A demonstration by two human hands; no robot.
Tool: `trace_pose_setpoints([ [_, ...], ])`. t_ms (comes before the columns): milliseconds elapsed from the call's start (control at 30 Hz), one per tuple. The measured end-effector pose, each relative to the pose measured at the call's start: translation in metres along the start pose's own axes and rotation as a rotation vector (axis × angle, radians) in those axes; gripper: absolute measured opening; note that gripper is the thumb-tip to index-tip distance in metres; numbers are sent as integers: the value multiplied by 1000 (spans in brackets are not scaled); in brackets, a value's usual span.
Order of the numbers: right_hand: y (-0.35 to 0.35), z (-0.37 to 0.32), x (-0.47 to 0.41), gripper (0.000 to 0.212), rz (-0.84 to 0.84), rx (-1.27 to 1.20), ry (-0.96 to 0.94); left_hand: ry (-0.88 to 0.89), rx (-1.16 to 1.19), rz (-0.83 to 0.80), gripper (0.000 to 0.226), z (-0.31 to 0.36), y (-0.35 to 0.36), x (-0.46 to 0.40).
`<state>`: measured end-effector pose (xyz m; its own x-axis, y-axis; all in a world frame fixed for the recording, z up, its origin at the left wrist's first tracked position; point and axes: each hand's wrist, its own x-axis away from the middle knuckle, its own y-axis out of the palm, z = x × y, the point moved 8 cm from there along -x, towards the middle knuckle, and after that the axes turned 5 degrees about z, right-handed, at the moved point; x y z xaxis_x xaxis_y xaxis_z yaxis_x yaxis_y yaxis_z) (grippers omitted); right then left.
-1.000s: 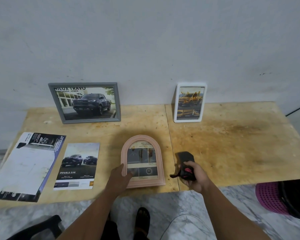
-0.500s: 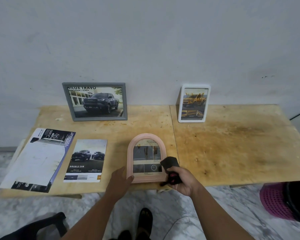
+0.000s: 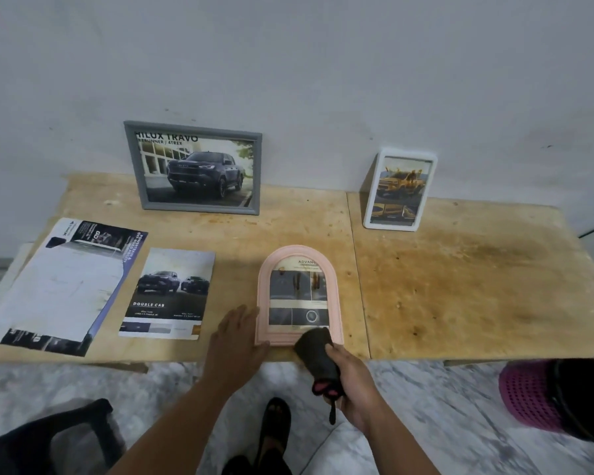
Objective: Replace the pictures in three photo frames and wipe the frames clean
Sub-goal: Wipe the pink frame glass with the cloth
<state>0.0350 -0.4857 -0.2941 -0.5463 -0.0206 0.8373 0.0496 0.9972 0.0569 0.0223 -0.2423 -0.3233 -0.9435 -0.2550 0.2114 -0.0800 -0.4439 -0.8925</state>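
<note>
Lying flat near the front edge of the wooden table (image 3: 460,286): arched pink photo frame (image 3: 299,255). Left hand (image 3: 235,341), fingers extended, is pressing against the frame's lower left corner. Right hand (image 3: 352,385), fingers curled, is gripping a dark folded cloth (image 3: 314,351), its tip touching the frame's bottom rail. Cloth is hiding that rail's right part; the print's small lettering is blurring beyond reading.

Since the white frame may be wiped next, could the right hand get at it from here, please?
Probably yes: the table between the right hand, which holds the cloth, and the white frame looks bare.
</note>
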Motion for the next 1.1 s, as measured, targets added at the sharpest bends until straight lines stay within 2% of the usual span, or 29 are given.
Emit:
trace_pose_setpoints([
  [67, 8, 20, -5, 33, -19, -112, 78, 92, -16, 48, 88, -1, 7, -6],
  [100, 9, 33, -12, 50, -31, -163, 149, 132, -17, 65, 97, -1, 8, -13],
  [133, 5, 40, -10, 89, -47, -119, 181, 171, -23, 62, 105, -1, 10, -20],
  [167, -7, 53, -21, 119, -72, -179, 157, 208, -37, 46, 114, 0, 10, -27],
  [200, -17, 63, -34, 122, -136, -359, 184, 246, -59, 18, 122, 1, 9, -34],
  [233, -18, 69, -44, 111, -185, -412, 227, 282, -92, -20, 129, 2, 9, -40],
  [267, -19, 74, -53, 103, -114, -432, 264, 313, -129, -66, 133, 2, 8, -46],
  [300, -10, 60, -40, 92, -118, -396, 238, 341, -165, -101, 136, 2, 7, -51],
  [367, 17, 26, -15, 52, -194, -512, 211, 384, -209, -113, 137, 2, 4, -59],
  [400, 19, 0, -11, 43, -179, -506, 96, 395, -212, -107, 137, 1, 4, -62],
  [467, 46, -56, 4, 30, -244, -480, -14, 401, -207, -70, 135, 0, 6, -65],
  [500, 45, -58, -17, 26, -233, -482, -43, 398, -202, -42, 135, -1, 7, -64],
  [633, 68, -95, -51, 26, -100, -253, -112, 400, -168, 19, 133, -3, 10, -66],
  [967, 103, -166, -86, 24, 32, 553, -747, 387, -155, 9, 133, -5, 10, -68],
  [1100, 103, -182, -82, 36, 224, 1048, -1054, 382, -145, 25, 134, -5, 10, -67],
])
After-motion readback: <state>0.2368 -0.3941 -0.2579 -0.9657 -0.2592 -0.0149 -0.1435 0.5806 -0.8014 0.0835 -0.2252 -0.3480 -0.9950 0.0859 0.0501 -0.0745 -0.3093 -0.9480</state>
